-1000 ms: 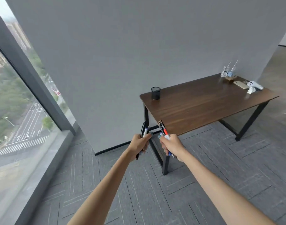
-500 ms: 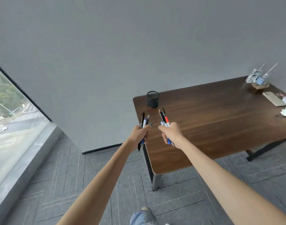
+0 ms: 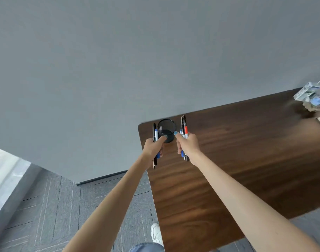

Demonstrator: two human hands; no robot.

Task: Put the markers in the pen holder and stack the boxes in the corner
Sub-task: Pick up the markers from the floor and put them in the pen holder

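The pen holder (image 3: pixel 171 133) sits far left on the table (image 3: pixel 246 160), apparently between left hand (image 3: pixel 153 149) and right hand (image 3: pixel 188 146).

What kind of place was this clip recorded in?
Probably an office room: a dark wooden desk against a plain grey wall, a black mesh pen holder on its corner, and grey carpet tiles on the floor.

Holder (image 3: pixel 168 126) — black mesh. Table (image 3: pixel 246 157) dark brown, wood-grained. Left markers (image 3: pixel 156 134) black, blue-and-white; right markers (image 3: pixel 185 130) black, red, blue. Wall (image 3: pixel 155 51) grey — carpet (image 3: pixel 46 215) grey, striped.
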